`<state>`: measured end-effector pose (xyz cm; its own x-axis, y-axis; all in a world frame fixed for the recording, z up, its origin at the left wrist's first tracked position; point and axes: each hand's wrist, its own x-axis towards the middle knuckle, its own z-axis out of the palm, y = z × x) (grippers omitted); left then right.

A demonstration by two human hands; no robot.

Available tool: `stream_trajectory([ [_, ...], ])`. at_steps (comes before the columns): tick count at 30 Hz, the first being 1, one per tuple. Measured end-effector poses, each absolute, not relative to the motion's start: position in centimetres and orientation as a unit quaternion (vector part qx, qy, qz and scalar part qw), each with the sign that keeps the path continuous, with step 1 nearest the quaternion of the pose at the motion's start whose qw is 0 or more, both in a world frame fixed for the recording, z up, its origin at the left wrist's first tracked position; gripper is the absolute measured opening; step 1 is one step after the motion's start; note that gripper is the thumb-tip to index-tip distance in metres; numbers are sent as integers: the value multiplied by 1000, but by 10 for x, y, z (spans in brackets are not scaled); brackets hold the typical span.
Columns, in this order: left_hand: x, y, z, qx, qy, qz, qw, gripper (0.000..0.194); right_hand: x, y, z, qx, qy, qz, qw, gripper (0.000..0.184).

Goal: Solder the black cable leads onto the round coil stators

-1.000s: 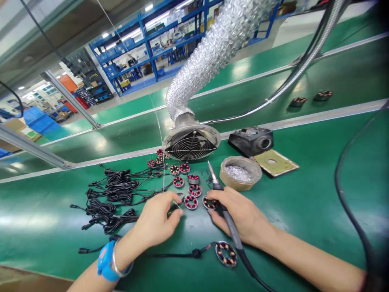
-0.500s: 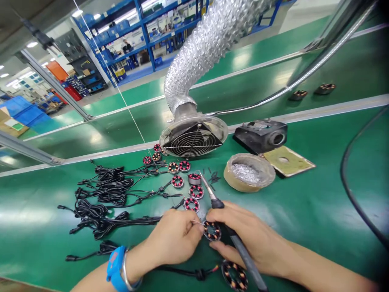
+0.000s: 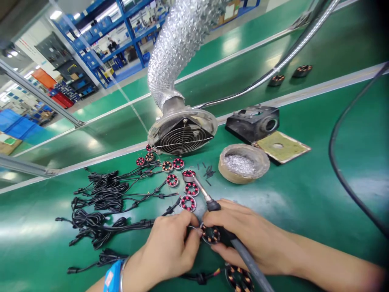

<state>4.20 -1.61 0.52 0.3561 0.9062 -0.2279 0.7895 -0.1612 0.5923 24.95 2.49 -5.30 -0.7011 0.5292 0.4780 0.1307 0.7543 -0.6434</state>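
Observation:
My right hand (image 3: 246,231) is wrapped around a soldering iron (image 3: 214,206), its metal tip pointing up and away from me. The same hand's thumb and fingers lie around the edge of a small ring-shaped motor stator (image 3: 211,233) with copper windings. My left hand (image 3: 172,241) pinches a thin wire (image 3: 192,228) at the stator's left side; where the wire ends is hidden by the fingers. Below my right hand, another copper-wound stator (image 3: 238,278) lies beside a black cable (image 3: 202,278) with coloured wire ends. Red-wound stators (image 3: 188,203) sit just beyond my hands.
Bundled black cables (image 3: 106,194) cover the table's left side. A fume extractor (image 3: 182,136) with a foil duct (image 3: 173,52) stands ahead. To its right are a bowl of silvery scraps (image 3: 243,164), a black iron stand (image 3: 253,123) and a yellowish sponge plate (image 3: 282,147).
The camera view has shifted, moving the background left and up slightly. My left hand has moved a little, still pinching the wire; the right keeps its hold on the iron.

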Motion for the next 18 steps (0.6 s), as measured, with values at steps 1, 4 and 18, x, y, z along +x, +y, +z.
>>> stream_trajectory([
  [1,43,-16,5,755,565,79,323,13,250,25,-53,-190,-873,295,338,30],
  [4,43,-15,7,742,571,68,346,11,250,26,-51,-194,-873,291,340,29],
  [18,41,-13,11,626,637,70,444,14,246,24,-49,-239,-852,271,378,25],
])
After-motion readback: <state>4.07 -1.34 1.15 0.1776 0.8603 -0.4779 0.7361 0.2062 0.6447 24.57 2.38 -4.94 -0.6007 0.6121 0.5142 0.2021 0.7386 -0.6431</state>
